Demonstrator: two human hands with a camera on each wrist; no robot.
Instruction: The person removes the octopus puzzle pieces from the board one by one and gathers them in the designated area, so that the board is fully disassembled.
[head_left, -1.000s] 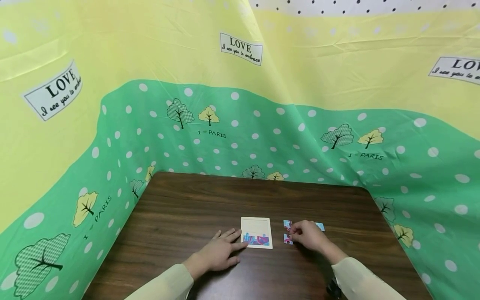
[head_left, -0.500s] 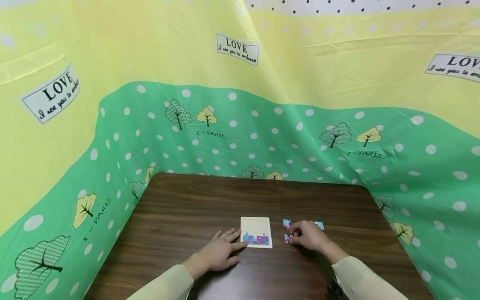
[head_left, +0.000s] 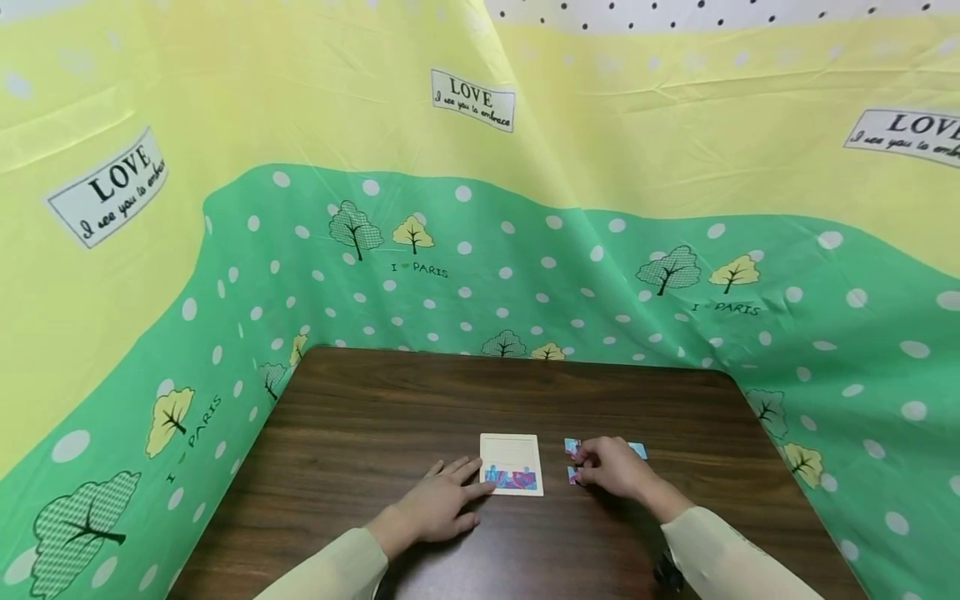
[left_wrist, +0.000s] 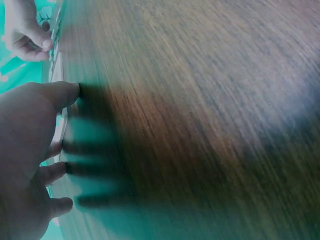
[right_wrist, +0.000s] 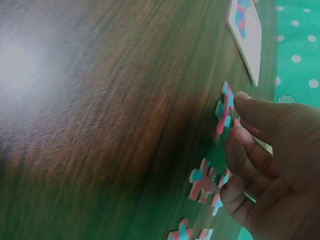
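A pale wooden puzzle tray (head_left: 537,467) lies on the table, with joined blue and pink pieces (head_left: 519,480) along its near side. My left hand (head_left: 435,504) lies spread out, its index fingertip on the tray's near left corner. Right of the tray, thumb and forefinger of my right hand (head_left: 621,469) pinch at a jigsaw piece (head_left: 573,476). In the right wrist view this jigsaw piece (right_wrist: 225,109) looks tilted beside the thumb tip. Another jigsaw piece (head_left: 572,447) shows just beyond the fingers; the palm hides others in the head view.
More jigsaw pieces lie under the right palm, among them a pink and blue piece (right_wrist: 201,181) and one at the lower edge (right_wrist: 180,232). A blue piece (head_left: 637,450) shows behind the right hand. A patterned curtain (head_left: 480,275) surrounds the dark wood table (head_left: 390,400).
The right hand stays at the same jigsaw piece, its fingers shifting only slightly. The left hand keeps its place on the tray. The head view drifts a little.
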